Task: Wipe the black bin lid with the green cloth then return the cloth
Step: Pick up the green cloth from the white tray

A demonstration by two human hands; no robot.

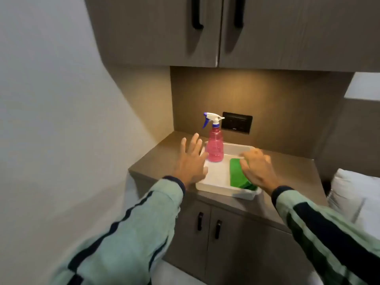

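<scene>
A folded green cloth (pixel 236 173) lies in the right half of a white tray (pixel 213 189) on a brown counter. My right hand (pixel 259 169) rests on the cloth's right side, fingers curled over its far edge; whether it grips the cloth is unclear. My left hand (pixel 192 161) hovers over the tray's left rim, fingers spread, holding nothing. The black bin lid is not in view.
A pink spray bottle (pixel 215 149) with a white and blue trigger stands in the tray's far left corner, close to my left hand. A black socket plate (pixel 237 122) sits on the back wall. Cabinets hang overhead; white bedding (pixel 355 194) lies to the right.
</scene>
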